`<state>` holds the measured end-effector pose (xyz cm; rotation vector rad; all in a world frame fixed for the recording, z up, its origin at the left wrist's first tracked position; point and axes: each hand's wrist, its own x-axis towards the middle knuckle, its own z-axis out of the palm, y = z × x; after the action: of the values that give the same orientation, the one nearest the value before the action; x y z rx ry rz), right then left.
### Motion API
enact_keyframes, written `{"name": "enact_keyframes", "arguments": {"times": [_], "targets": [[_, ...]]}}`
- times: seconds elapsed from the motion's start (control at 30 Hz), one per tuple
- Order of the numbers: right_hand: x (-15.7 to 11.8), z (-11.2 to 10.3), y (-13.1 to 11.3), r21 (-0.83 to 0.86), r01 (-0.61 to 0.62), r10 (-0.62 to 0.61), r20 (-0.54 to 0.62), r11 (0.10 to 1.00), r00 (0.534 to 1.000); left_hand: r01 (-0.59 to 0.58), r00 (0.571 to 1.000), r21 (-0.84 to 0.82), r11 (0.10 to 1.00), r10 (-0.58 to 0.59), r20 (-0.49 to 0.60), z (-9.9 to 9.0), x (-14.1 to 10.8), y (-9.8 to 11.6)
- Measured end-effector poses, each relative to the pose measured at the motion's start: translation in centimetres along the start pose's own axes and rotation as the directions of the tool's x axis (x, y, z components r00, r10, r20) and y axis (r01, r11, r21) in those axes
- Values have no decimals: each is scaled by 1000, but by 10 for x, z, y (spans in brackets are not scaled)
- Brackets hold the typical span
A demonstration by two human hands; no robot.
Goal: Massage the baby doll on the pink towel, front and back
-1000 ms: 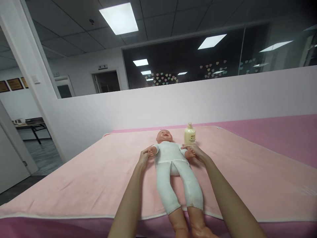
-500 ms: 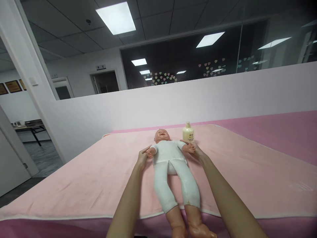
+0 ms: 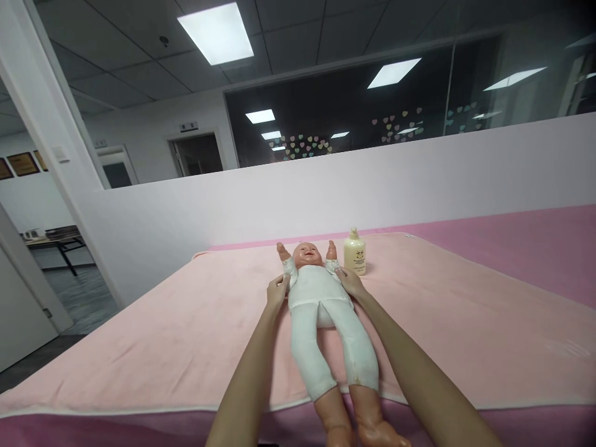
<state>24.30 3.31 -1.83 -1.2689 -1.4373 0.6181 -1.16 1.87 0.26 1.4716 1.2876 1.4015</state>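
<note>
A baby doll (image 3: pixel 319 288) with a white cloth body lies on its back, head away from me and feet toward me. Both of its arms point up beside its head. My left hand (image 3: pixel 277 290) is closed at the doll's arm on the left, near the shoulder. On the other side, my right hand (image 3: pixel 352 284) grips the doll's right-side upper arm, its fingers partly hidden against the white sleeve. Just beyond that hand stands a pale yellow pump bottle (image 3: pixel 354 253), upright and apart from it.
A pink towel (image 3: pixel 186 335) covers the table under the doll, with a darker pink cover (image 3: pixel 549 254) around it. A low white wall (image 3: pixel 326 195) with glass above borders the far side. A door (image 3: pixel 23 292) stands at the left.
The doll's arms have swung from out at its sides to up beside its head. My hands have moved inward, from near the doll's hands to its upper arms.
</note>
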Motion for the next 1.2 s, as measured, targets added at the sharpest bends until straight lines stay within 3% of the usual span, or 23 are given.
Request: {"name": "enact_keyframes", "arguments": {"times": [0.17,0.3,0.43,0.53,0.6,0.7,0.77,0.93,1.1,1.2], "targets": [[10,3,2,-215,-171,168,-30,962,985,53,993,280,959,-21,-117,-1,12,-3],[20,7,3,-237,-231,223,-59,944,973,145,976,311,939,-84,-202,0,18,-3],[24,4,3,-176,-230,234,0,957,972,132,976,290,948,-73,-205,0,19,-6],[13,-9,-1,-65,-228,234,115,972,965,52,995,176,983,-36,-92,-2,16,-9],[1,-20,-6,130,-236,199,246,963,949,40,999,14,999,-40,11,-4,12,-9],[-15,-35,-11,429,-269,88,397,863,914,74,990,-202,977,-47,136,-8,7,-8],[-20,-41,-11,490,-290,105,370,822,923,70,988,-279,958,-27,154,-12,3,-7],[-21,-41,-4,535,-255,205,152,806,967,10,998,-336,942,8,55,-17,-2,-3],[-20,-38,-6,553,-253,204,150,794,968,60,997,-350,935,-40,65,-18,-4,3],[-16,-36,-5,592,-272,168,226,759,960,72,995,-357,931,-40,96,-17,-4,6]]}}
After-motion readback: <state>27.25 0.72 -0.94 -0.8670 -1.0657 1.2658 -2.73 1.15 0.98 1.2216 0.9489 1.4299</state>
